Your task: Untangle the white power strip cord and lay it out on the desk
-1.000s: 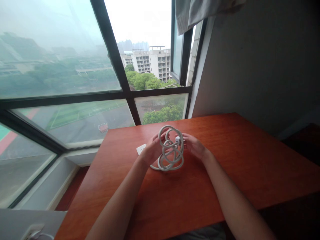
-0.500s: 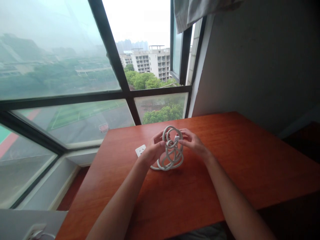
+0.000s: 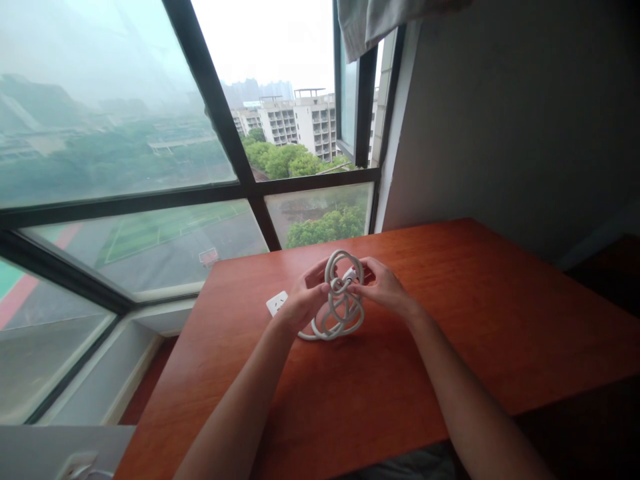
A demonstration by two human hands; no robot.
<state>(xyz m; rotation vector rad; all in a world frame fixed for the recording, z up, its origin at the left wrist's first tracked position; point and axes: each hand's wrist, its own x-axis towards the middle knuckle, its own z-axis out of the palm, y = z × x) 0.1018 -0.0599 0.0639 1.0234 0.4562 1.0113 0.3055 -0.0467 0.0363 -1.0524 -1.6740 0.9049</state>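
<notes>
A thick, off-white, rubber-like cable (image 3: 339, 287), bunched into overlapping round loops with a knot-like crossing in its upper part, is upright between the person's two bare hands. Its lower loops reach down to the glossy reddish-brown wooden table (image 3: 360, 400) beneath it; whether they bear on the surface is hard to tell.

The left hand (image 3: 307, 298) grasps the left side of the cable, thumb tip against the crossing and fingers curved behind the upper loops. The right hand (image 3: 383, 285) grips from the cable's right side, thumb on the near face and fingers behind. A small white plug (image 3: 350, 275) sits within the cable's upper right part, by the right fingers; whether they press on it directly is unclear.

To the left of the cable, just past the left hand, lies a flat white plastic socket block (image 3: 277, 303) with dark slots, partly hidden by that hand. From the cable's base a single strand runs left towards the block and disappears behind the left wrist.

Beyond the cable stands a dark-framed glass window (image 3: 257, 190), and well to the cable's right rises a shadowed grey wall (image 3: 490, 120).
</notes>
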